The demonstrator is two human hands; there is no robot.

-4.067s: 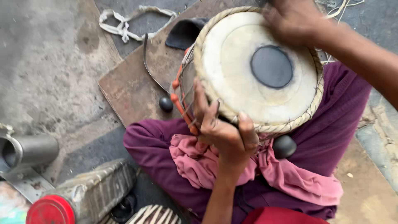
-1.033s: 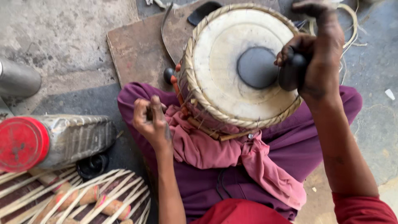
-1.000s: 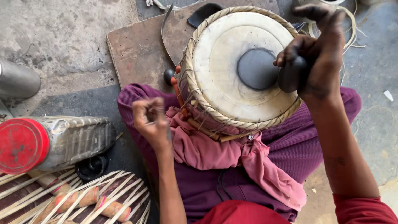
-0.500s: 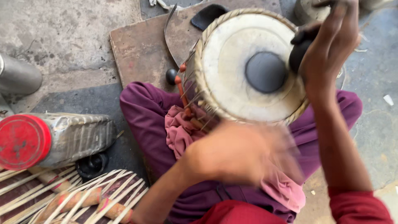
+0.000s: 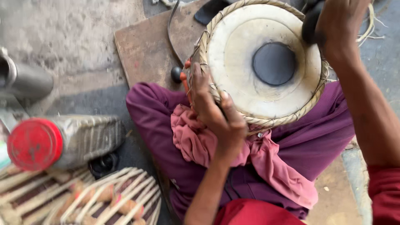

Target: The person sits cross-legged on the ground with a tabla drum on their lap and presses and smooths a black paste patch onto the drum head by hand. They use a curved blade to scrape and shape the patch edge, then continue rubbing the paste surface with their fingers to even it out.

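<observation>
The drum rests tilted on the lap, head facing up. The left hand clasps its near-left rim. The right hand, closed on a dark stone, sits at the far-right rim, opposite.

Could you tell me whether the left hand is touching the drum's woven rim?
Touching. The head view shows the left hand wrapped over the near edge of the drum, its fingers lying directly on the woven rim with no gap visible.
</observation>
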